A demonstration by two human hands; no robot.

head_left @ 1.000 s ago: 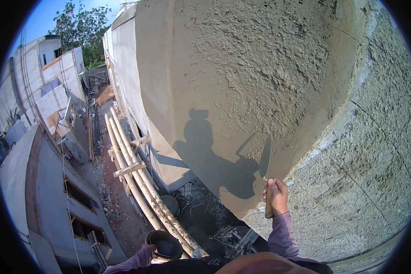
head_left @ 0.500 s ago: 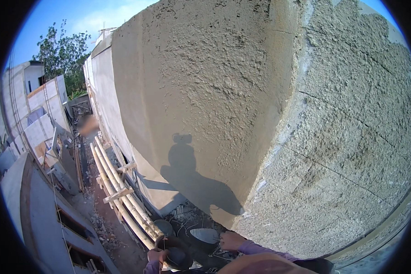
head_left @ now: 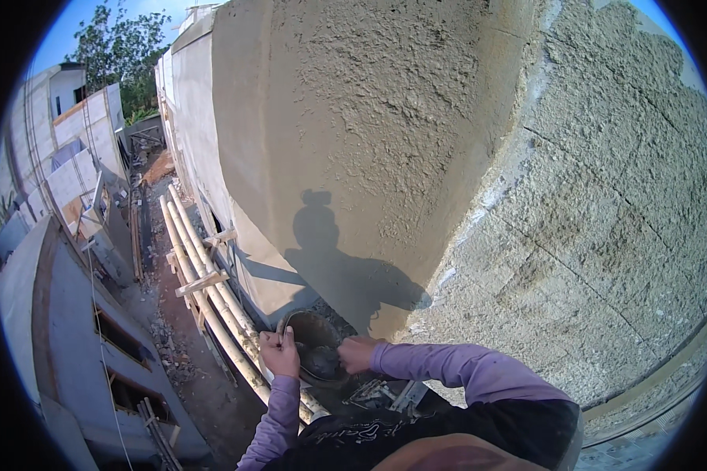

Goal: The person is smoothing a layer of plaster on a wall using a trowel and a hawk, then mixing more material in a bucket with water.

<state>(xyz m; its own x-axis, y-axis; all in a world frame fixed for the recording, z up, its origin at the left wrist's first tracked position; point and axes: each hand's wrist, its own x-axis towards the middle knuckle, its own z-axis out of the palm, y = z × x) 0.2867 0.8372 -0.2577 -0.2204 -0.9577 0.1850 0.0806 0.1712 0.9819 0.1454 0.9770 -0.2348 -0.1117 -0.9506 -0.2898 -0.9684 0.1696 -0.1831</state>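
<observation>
My left hand [head_left: 281, 355] is closed on the rim or handle of a dark round bucket [head_left: 313, 325], thumb upward, and holds it tilted in front of me. Wet grey mortar [head_left: 319, 361] seems to lie inside, in shadow. My right hand [head_left: 357, 355] is a fist at the bucket's right edge, closed round the handle of a trowel. Its blade, plain to see half a second ago, is now mostly hidden in the dark bucket. Beyond the bucket rises the wall [head_left: 416, 228], with rough wet mortar between smoother bands.
Bamboo poles [head_left: 204, 275] tied with wooden crosspieces run along the wall's left side. Far below is a rubble-strewn passage [head_left: 165, 330]. A lower building [head_left: 78, 337] with window openings stands at left. Rough grey plaster [head_left: 589, 235] covers the wall at right.
Both hands and the bucket have come up into fuller view. My right hand has moved left and up, bringing the trowel to the bucket. The view has shifted slightly.
</observation>
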